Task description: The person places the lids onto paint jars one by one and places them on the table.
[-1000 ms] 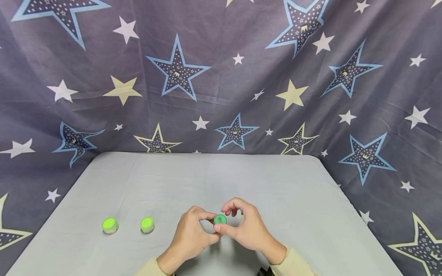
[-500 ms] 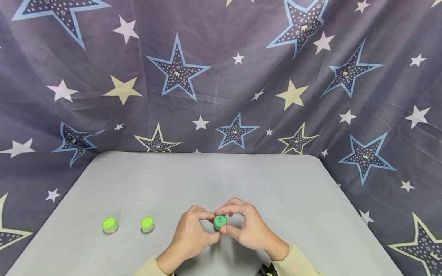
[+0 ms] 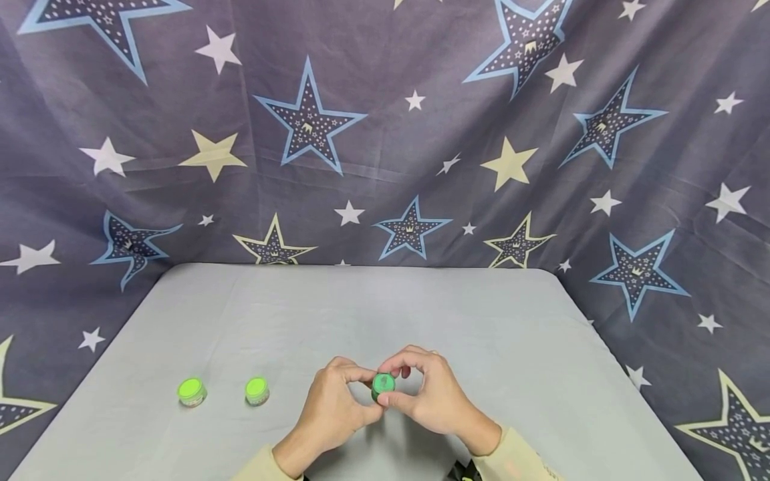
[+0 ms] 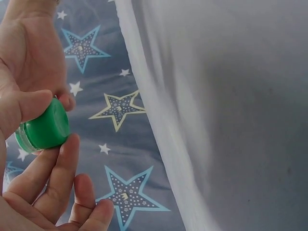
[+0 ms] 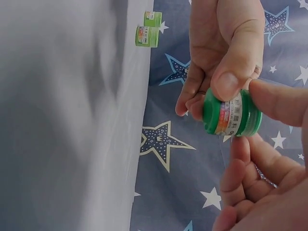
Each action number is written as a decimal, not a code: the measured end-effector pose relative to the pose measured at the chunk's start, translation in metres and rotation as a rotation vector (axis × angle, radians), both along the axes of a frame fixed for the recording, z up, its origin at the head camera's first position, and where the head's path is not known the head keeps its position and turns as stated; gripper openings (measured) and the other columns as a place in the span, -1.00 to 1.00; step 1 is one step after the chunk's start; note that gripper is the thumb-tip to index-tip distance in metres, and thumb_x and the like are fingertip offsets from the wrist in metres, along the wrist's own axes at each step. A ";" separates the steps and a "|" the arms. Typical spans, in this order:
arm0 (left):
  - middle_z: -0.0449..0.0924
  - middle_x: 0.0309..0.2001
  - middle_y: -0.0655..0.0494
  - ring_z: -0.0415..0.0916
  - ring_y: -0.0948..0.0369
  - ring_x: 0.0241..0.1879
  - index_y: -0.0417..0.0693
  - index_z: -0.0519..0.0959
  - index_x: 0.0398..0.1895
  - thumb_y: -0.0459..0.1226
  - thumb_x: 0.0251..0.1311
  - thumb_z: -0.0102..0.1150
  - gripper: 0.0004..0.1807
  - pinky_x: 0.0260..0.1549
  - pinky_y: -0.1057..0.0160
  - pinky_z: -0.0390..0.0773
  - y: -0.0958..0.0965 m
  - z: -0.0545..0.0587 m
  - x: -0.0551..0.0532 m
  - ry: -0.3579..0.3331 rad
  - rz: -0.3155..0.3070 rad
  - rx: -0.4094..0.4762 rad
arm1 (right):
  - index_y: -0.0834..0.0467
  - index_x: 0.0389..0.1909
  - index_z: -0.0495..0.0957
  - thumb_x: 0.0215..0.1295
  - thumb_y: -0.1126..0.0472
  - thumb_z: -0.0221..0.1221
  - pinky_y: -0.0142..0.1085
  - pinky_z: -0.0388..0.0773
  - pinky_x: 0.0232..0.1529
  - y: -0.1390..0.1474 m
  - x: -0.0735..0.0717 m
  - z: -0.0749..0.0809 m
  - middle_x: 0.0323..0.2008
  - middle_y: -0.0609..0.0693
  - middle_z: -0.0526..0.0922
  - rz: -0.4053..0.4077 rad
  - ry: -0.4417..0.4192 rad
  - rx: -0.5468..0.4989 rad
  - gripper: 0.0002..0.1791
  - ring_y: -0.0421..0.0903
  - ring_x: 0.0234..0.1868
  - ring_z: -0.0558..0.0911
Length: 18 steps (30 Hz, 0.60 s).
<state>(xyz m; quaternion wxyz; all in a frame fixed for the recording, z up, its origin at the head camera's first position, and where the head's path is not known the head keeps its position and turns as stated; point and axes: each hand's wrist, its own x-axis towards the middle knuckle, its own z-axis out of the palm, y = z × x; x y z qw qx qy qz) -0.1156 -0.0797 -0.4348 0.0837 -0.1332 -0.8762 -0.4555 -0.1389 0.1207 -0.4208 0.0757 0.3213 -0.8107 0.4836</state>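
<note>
A small green paint jar [image 3: 383,384] is held upright above the grey table, near its front middle. My left hand [image 3: 333,404] pinches its body between thumb and fingers. From the other side, my right hand [image 3: 433,394] has thumb and index finger at the green lid. In the right wrist view, the jar [image 5: 228,115] shows a white and coloured label, with the left thumb [image 5: 228,84] pressed on it. The left wrist view shows the jar's green base [image 4: 45,127] between the left thumb and fingers.
Two similar jars with bright lime lids stand on the grey cloth to the left, a farther one [image 3: 192,393] and a nearer one [image 3: 257,392]. Behind the table [image 3: 361,314] hangs a dark curtain [image 3: 385,167] printed with stars.
The right index finger, lifted off the jar one second ago, has come onto the lid's far edge. The left hand has stayed in place around the jar.
</note>
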 end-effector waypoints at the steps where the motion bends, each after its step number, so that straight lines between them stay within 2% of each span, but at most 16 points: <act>1: 0.54 -0.31 0.45 0.54 0.28 -0.17 0.19 0.82 -0.31 -0.25 -0.21 0.65 -0.70 -0.11 0.14 0.58 0.000 0.000 0.000 0.000 -0.001 0.002 | -0.10 -0.20 0.73 0.03 0.17 0.59 -0.25 0.47 -0.19 -0.001 0.000 0.000 -0.32 -0.25 0.67 -0.009 -0.002 -0.003 -0.68 -0.18 -0.28 0.56; 9: 0.54 -0.30 0.45 0.51 0.32 -0.17 0.18 0.82 -0.30 -0.25 -0.21 0.65 -0.69 -0.11 0.17 0.56 -0.001 0.001 0.000 0.002 0.006 -0.010 | -0.12 -0.27 0.68 -0.01 0.13 0.61 -0.14 0.49 -0.20 -0.005 0.004 -0.001 -0.38 -0.26 0.64 -0.084 -0.035 -0.006 -0.67 0.02 -0.31 0.57; 18: 0.57 -0.24 0.38 0.51 0.26 -0.14 0.20 0.81 -0.28 -0.27 -0.23 0.62 -0.66 -0.13 0.15 0.54 -0.001 0.002 -0.001 -0.037 0.011 -0.005 | -0.11 -0.38 0.56 -0.07 0.07 0.63 -0.13 0.41 -0.17 -0.010 0.006 -0.004 -0.45 -0.29 0.59 -0.153 -0.039 0.004 -0.62 -0.14 -0.33 0.53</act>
